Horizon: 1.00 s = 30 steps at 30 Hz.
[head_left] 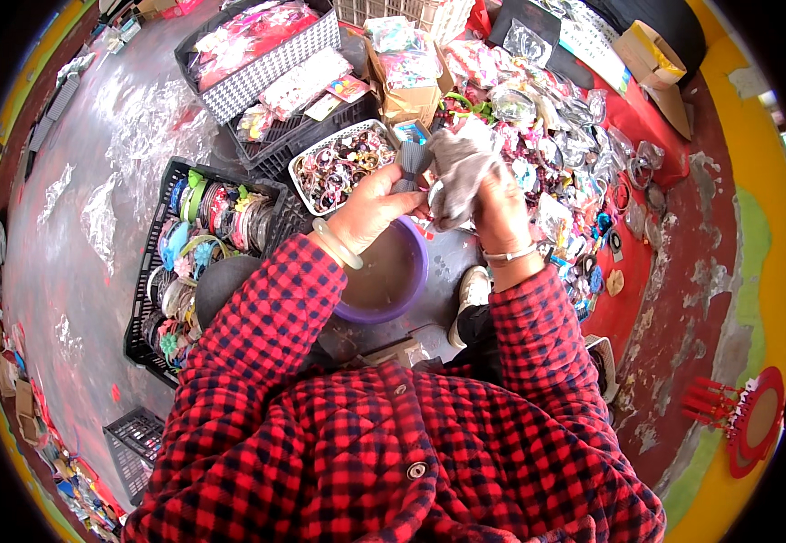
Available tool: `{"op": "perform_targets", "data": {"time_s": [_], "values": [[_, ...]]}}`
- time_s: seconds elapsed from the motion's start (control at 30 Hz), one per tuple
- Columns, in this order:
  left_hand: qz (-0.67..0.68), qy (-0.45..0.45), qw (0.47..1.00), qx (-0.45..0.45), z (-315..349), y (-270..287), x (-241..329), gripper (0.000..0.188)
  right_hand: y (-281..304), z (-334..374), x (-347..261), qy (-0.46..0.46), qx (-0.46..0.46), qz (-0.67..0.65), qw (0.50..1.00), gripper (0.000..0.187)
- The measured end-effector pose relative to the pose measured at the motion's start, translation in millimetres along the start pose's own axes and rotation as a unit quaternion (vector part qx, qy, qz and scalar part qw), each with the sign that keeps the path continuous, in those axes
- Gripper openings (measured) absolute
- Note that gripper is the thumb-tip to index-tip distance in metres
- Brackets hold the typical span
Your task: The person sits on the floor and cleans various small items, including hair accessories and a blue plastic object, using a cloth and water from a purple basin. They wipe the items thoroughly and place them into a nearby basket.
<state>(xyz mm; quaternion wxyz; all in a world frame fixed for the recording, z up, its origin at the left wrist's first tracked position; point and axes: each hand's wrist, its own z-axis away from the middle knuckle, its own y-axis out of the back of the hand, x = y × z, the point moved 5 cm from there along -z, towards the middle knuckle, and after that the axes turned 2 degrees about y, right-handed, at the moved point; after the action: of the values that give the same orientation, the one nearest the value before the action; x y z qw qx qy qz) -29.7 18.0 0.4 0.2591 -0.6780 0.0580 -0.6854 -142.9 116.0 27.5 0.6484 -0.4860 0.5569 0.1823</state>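
Observation:
My left hand (366, 215) is closed on a hair accessory with a dark grey bow (414, 159), held up above the purple-rimmed basin (423, 271). Most of the piece behind the bow is hidden by fingers and cloth. In my right hand (503, 210) a crumpled grey-and-white cloth (459, 176) is bunched, close beside the bow. Murky brownish water (379, 281) shows in the basin below. Just beyond my left hand stands a white basket (299, 170) heaped with small hair ties and accessories.
To the left sits a black crate (144, 299) of headbands. Stacked crates (271, 63) and a cardboard box (408, 102) stand ahead. Hair accessories and plastic bags (538, 136) pile up on the right over red cloth (624, 303). Plastic film (153, 127) litters the floor.

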Motion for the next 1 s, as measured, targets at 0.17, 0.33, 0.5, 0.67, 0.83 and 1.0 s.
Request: {"op": "perform_targets", "data": {"time_s": [0.17,0.33,0.5,0.67,0.83,1.0], "values": [[-0.181,-0.102,0.978,-0.003,4,-13,3,0.034,-18,8,31,0.019,0.004,0.152,0.988,0.041],[-0.109,-0.047,0.992,-0.049,3,-15,-9,0.034,-23,10,28,-0.004,0.036,-0.056,0.998,0.042],[-0.165,-0.029,0.983,-0.072,2,-18,-14,0.032,-15,13,34,-0.07,0.057,-0.14,0.986,0.033],[-0.328,-0.135,0.935,-0.034,0,-15,-1,0.034,-19,15,25,-0.11,0.068,-0.125,0.984,0.017],[-0.282,-0.11,0.951,-0.055,-3,-20,-15,0.033,-11,11,27,-0.099,0.106,-0.129,0.981,0.012],[-0.295,-0.104,0.946,-0.089,-1,-24,-17,0.025,7,3,47,-0.098,0.134,-0.2,0.966,0.018]]}}
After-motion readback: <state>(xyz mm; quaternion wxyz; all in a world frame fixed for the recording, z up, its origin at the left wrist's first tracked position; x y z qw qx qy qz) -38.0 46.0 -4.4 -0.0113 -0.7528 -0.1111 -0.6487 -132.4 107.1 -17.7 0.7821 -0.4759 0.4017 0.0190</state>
